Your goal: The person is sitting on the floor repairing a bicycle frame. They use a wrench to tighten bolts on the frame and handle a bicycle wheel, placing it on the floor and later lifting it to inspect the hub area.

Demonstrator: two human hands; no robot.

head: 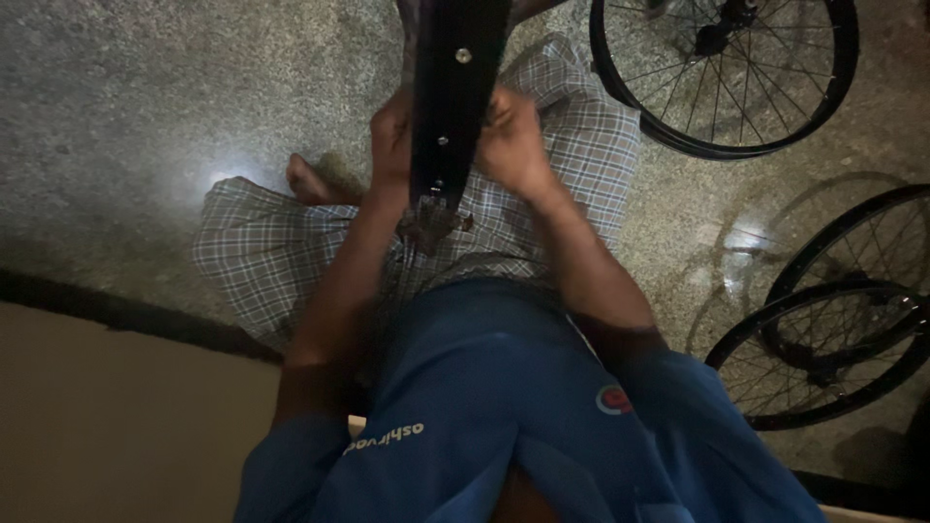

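Two hands grip a black curved metal strip [448,107], likely a bicycle mudguard with rivets: the left hand [389,131] curls against one edge, the right hand [513,145] closes on the other. Below them lies a checked cloth [262,252] over the lap. Beyond the right hand, spoked wheels [727,77] rest on the floor [145,97]. Nothing shows the strip yet mounted on anything.

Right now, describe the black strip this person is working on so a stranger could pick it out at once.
Start at the checked cloth over the person's lap, above the blue shirt. Between the left hand and right hand runs a long, flat black strip dotted with small metal rivets. Unlike the round spoked wheels on the speckled floor, it is straight and solid.
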